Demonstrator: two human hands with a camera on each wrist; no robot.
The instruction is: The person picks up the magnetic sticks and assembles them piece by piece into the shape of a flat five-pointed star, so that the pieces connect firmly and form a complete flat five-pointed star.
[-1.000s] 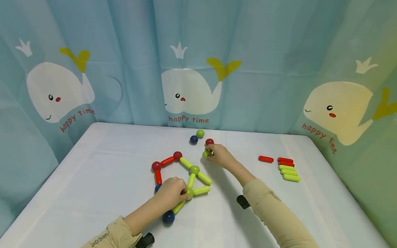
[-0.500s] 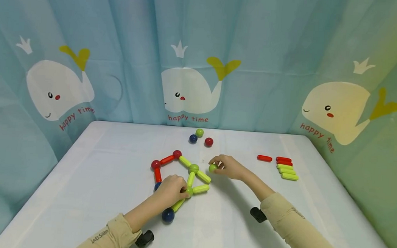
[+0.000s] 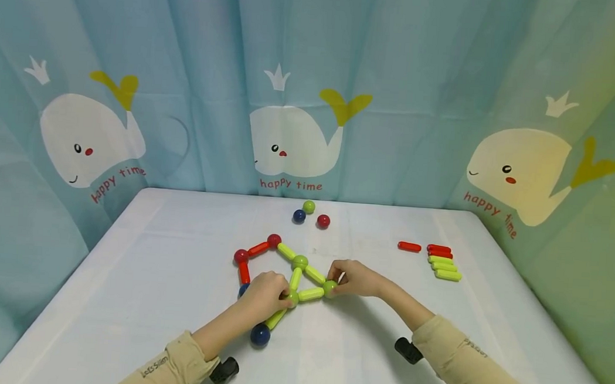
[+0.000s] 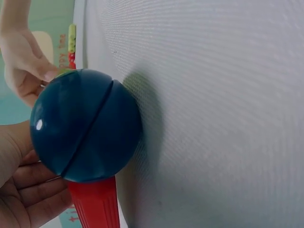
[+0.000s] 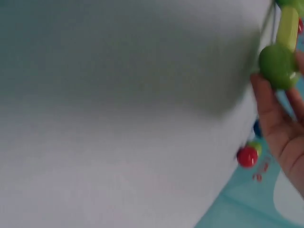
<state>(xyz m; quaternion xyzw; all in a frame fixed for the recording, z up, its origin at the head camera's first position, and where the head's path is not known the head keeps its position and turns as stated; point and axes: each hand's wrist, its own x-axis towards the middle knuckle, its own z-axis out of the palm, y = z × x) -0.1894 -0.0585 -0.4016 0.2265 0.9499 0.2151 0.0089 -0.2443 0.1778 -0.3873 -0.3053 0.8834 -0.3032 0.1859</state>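
Observation:
A flat figure of magnetic rods and balls lies on the white table (image 3: 163,300). My left hand (image 3: 265,295) pinches a green ball (image 3: 294,298) in its middle and covers part of the figure. With thumb and fingertips my right hand (image 3: 356,278) holds another green ball (image 3: 330,288), right at the ends of two yellow-green rods (image 3: 311,294), which form a triangle with a third. Red balls (image 3: 241,256), red rods (image 3: 259,248) and a blue ball (image 3: 260,335) make up the rest. The left wrist view has a blue ball (image 4: 88,126) with a red rod (image 4: 97,204) close up.
Behind the figure lie a loose blue ball (image 3: 299,216), a green ball (image 3: 309,206) and a red ball (image 3: 324,221). Several red and yellow-green rods (image 3: 444,267) lie at the right, with one red rod (image 3: 409,246) apart. A whale-print curtain (image 3: 397,103) stands behind the table.
My right hand has brought the green ball from near the loose balls toward me, to the tips of the two yellow-green rods. The left hand stays on its ball.

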